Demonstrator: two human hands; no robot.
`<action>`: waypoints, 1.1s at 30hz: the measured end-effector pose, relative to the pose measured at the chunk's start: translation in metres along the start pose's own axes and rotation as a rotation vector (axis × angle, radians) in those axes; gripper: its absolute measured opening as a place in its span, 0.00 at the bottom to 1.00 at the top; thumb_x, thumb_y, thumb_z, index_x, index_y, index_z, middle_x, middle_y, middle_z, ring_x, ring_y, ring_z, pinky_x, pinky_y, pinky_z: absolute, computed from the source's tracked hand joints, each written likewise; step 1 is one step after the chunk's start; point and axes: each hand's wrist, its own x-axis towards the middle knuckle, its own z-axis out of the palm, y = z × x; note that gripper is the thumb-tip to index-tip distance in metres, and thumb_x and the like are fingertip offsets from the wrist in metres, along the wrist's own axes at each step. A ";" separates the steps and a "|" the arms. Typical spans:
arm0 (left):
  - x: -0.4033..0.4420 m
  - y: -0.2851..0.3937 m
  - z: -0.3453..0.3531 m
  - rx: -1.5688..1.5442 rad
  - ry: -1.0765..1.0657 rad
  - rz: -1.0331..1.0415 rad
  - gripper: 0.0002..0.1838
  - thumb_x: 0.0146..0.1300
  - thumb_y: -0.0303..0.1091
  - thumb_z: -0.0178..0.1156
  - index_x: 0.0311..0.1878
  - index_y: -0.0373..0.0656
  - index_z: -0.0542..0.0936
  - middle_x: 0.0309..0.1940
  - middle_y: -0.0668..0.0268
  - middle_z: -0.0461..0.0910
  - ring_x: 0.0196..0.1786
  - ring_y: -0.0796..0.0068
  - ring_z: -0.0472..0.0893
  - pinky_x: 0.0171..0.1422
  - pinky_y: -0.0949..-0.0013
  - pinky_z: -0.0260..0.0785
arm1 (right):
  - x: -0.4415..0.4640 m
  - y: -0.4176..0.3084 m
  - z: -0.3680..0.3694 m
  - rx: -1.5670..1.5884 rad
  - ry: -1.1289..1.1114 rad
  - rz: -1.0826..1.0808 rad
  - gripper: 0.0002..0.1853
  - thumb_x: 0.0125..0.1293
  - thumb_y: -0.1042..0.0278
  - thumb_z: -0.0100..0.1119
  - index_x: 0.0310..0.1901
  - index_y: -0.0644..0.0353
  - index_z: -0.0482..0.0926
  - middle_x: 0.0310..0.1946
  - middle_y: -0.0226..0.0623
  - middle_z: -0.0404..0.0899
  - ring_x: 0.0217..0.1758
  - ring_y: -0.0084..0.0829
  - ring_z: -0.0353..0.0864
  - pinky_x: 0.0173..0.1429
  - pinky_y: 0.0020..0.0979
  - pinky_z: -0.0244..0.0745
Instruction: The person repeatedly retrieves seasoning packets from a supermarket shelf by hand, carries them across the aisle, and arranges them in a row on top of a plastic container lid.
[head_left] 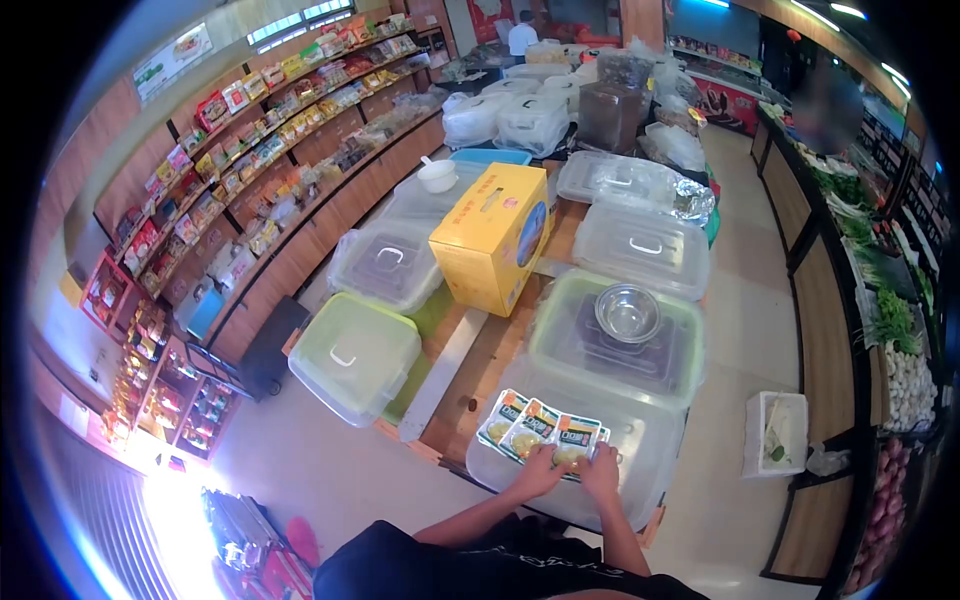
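Observation:
Several flat food packets with white, green and orange print lie overlapping in a row on a translucent container lid [640, 440]. The leftmost packet [502, 415] and the middle packet [532, 428] lie flat. At the right end, my left hand [538, 473] holds the lower left edge of the rightmost packet [575, 438], fingers bent over it. My right hand [600, 474] grips the same packet by its lower right side. More packet edges show beneath it; how many are stacked there is hidden.
Beyond the packets, a metal bowl [627, 313] rests on a green-rimmed bin [690, 345]. A yellow carton [490, 240] stands mid-table, near a white ladle-like cup [437, 176]. Stocked shelves [270, 130] line the left; vegetable racks [890, 310] and a white foam box [775, 432] are right.

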 end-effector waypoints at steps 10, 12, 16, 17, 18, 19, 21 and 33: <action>0.016 -0.020 -0.026 -0.216 -0.171 -0.007 0.28 0.63 0.40 0.64 0.61 0.33 0.71 0.57 0.48 0.71 0.50 0.59 0.80 0.54 0.64 0.74 | 0.005 -0.008 0.015 0.257 0.181 0.116 0.14 0.52 0.68 0.69 0.35 0.68 0.78 0.32 0.43 0.75 0.34 0.36 0.77 0.43 0.35 0.75; 0.026 -0.024 -0.039 -0.429 -0.310 -0.100 0.28 0.63 0.40 0.64 0.61 0.33 0.71 0.55 0.50 0.74 0.51 0.62 0.79 0.54 0.65 0.74 | -0.004 -0.022 0.012 0.512 0.155 0.201 0.13 0.51 0.70 0.70 0.33 0.67 0.77 0.28 0.37 0.75 0.29 0.29 0.75 0.38 0.31 0.75; 0.025 -0.058 -0.032 -0.444 -0.264 -0.085 0.27 0.65 0.40 0.63 0.62 0.33 0.70 0.52 0.54 0.79 0.51 0.67 0.80 0.51 0.68 0.74 | -0.021 -0.039 0.032 0.755 0.218 0.216 0.10 0.55 0.76 0.68 0.33 0.62 0.74 0.27 0.29 0.75 0.28 0.20 0.73 0.32 0.25 0.70; 0.026 -0.067 -0.028 -0.483 -0.250 -0.064 0.27 0.66 0.40 0.62 0.62 0.33 0.70 0.51 0.57 0.79 0.47 0.71 0.80 0.45 0.70 0.74 | -0.027 -0.044 0.033 0.757 0.247 0.198 0.10 0.56 0.79 0.66 0.33 0.60 0.72 0.27 0.27 0.74 0.29 0.18 0.73 0.32 0.23 0.68; 0.023 -0.059 -0.037 -0.523 -0.310 -0.112 0.27 0.66 0.41 0.62 0.62 0.34 0.71 0.50 0.58 0.79 0.45 0.72 0.80 0.43 0.71 0.74 | -0.034 -0.055 0.032 0.792 0.274 0.221 0.10 0.56 0.79 0.66 0.34 0.60 0.72 0.27 0.27 0.74 0.29 0.18 0.73 0.32 0.23 0.68; 0.020 -0.038 -0.057 -0.561 -0.368 -0.162 0.26 0.66 0.41 0.63 0.61 0.35 0.71 0.48 0.59 0.79 0.43 0.74 0.80 0.41 0.72 0.73 | -0.043 -0.069 0.027 0.826 0.301 0.241 0.10 0.56 0.79 0.65 0.34 0.60 0.72 0.27 0.27 0.74 0.29 0.18 0.73 0.33 0.22 0.68; 0.018 -0.045 -0.058 -0.629 -0.446 -0.109 0.22 0.67 0.43 0.63 0.56 0.38 0.75 0.39 0.65 0.78 0.35 0.80 0.77 0.37 0.76 0.71 | -0.064 -0.065 0.024 0.878 0.333 0.239 0.09 0.57 0.80 0.64 0.35 0.61 0.73 0.28 0.28 0.76 0.30 0.18 0.74 0.35 0.21 0.68; -0.095 0.026 -0.067 -0.761 -1.146 -0.125 0.20 0.75 0.44 0.52 0.53 0.35 0.77 0.45 0.62 0.83 0.44 0.74 0.83 0.49 0.71 0.76 | -0.268 -0.078 -0.019 1.324 0.257 0.250 0.13 0.69 0.60 0.62 0.47 0.60 0.81 0.33 0.27 0.82 0.31 0.16 0.77 0.35 0.22 0.72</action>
